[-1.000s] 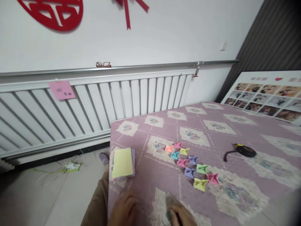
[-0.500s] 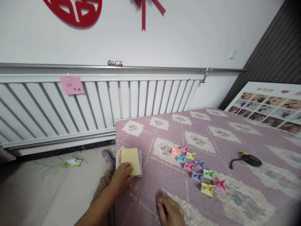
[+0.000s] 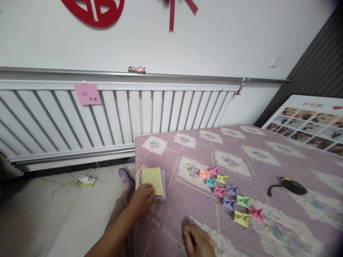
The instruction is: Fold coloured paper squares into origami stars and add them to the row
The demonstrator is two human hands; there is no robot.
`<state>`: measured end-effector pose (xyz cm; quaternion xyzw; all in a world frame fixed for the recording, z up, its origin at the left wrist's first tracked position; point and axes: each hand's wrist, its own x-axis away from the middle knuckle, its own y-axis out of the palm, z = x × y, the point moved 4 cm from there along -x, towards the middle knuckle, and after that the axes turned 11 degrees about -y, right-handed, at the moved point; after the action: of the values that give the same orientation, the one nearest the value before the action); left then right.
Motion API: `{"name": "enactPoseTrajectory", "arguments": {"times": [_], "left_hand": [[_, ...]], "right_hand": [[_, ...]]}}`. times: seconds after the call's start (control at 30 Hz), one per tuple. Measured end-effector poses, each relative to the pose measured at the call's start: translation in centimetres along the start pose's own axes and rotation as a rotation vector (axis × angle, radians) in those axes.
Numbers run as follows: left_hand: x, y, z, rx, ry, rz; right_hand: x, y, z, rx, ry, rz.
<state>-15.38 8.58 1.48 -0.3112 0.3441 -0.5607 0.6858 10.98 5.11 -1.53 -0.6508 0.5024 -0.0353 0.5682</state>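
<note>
My left hand (image 3: 144, 198) is at the near left corner of a stack of coloured paper. Its fingers are closed on the yellow sheet of paper (image 3: 152, 179) on top, whose near edge looks slightly raised. A purple sheet (image 3: 163, 182) shows beneath along the right side. My right hand (image 3: 198, 241) rests on the bed cover near the bottom of the view, fingers curled in and nothing visible in them. Several small folded paper pieces lie to the right in two rows, among them a yellow one (image 3: 242, 218), a green one (image 3: 243, 200) and a blue one (image 3: 211, 182).
The quilted purple bed cover (image 3: 184, 203) ends at the left above a tiled floor. A black and yellow tool (image 3: 293, 186) lies at the right. Behind stand a white radiator (image 3: 163, 107) and a photo board (image 3: 311, 123). Glasses (image 3: 137, 70) sit on the pipe; a power strip (image 3: 87, 181) is on the floor.
The view has shifted a little, so everything sits farther right. The near edge of the yellow sheet has come up slightly under my left hand. My right hand stays curled on the cover.
</note>
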Motion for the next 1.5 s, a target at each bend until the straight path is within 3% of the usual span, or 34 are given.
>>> {"name": "enactPoseTrajectory", "arguments": {"times": [0.2, 0.33, 0.47, 0.53, 0.6, 0.73, 0.87, 0.97, 1.07, 1.13, 1.23, 1.5], "left_hand": [[-0.3, -0.3, 0.2, 0.051, -0.033, 0.080], [-0.3, -1.6, 0.0, 0.086, -0.084, 0.188], [1.5, -3.2, 1.2, 0.099, -0.055, 0.277], [3.4, -3.2, 2.8, 0.089, 0.042, 0.291], [5.6, -2.2, 4.7, 0.077, 0.183, 0.278], [9.7, 1.5, 7.0, 0.125, 0.290, 0.189], [12.6, 4.7, 7.2, 0.195, 0.387, 0.094], [13.9, 6.0, 5.9, 0.208, 0.427, 0.027], [14.0, 6.3, 4.5, 0.124, 0.363, 0.016], [13.5, 6.3, 4.0, 0.059, 0.268, -0.051], [12.5, 6.0, 4.6, 0.025, 0.160, -0.150], [11.2, 5.8, 5.9, -0.010, 0.007, -0.186]], "right_hand": [[-0.1, 0.0, -0.1, -0.001, -0.014, 0.010], [-0.1, -0.1, -0.1, -0.012, -0.007, 0.012], [0.3, 0.0, 0.2, -0.012, 0.033, 0.029], [0.5, 0.1, 0.4, 0.007, 0.071, 0.064], [0.7, 0.2, 0.3, 0.024, 0.095, 0.108], [1.0, 0.2, -0.7, 0.026, 0.019, 0.121], [2.0, -0.1, -1.5, -0.025, -0.111, 0.032], [3.4, -0.8, -1.0, -0.041, -0.096, 0.006], [4.9, -1.4, -0.2, -0.047, -0.071, -0.019], [5.8, -1.8, 0.0, -0.058, -0.060, -0.008], [6.6, -2.3, -0.1, -0.059, -0.034, 0.024], [6.6, -3.1, -0.1, 0.116, 0.089, 0.023]]}}
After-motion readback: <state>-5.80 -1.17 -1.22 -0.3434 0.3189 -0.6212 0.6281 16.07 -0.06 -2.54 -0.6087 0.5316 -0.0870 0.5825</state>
